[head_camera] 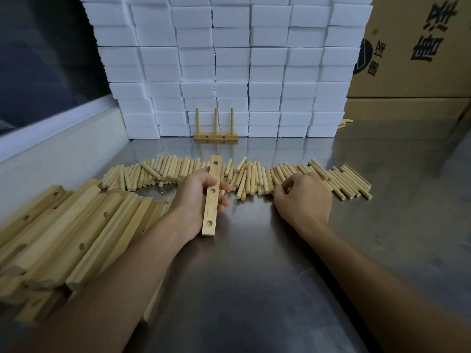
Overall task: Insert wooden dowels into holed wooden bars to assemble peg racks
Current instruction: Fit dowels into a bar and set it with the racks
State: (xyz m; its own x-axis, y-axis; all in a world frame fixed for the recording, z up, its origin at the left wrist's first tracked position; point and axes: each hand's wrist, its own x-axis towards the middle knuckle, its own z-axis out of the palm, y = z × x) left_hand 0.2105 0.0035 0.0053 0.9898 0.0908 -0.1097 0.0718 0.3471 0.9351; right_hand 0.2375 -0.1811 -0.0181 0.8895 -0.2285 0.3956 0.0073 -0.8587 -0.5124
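The person's left hand (197, 200) grips a holed wooden bar (211, 195) around its middle, the fingers (224, 186) curled round from the far side and the thumb on the near side, so the bar is held above the steel tabletop (254, 263) with its three holes facing up and its long axis running away from the person. All three holes in that bar are bare. The right hand (304, 197) lies palm down on the long heap of dowels (254, 178) that stretches across the tabletop from left to right; its fingers are bent down in among the dowels, but whether they have closed on one I cannot tell, since the back of the hand hides the tips. To the left, a stack of further bars (71, 233) lies slanting on the tabletop, several showing round holes on their upper or side faces. Farther back, a finished rack (216, 135) stands upright just in front of a wall of white foam blocks (229, 59), its three pegs pointing straight up and two holes showing on the side of its base. To the right of the blocks stand cardboard boxes (407, 59) with dark printed characters, and a few loose dowels (345, 122) lie near their foot.
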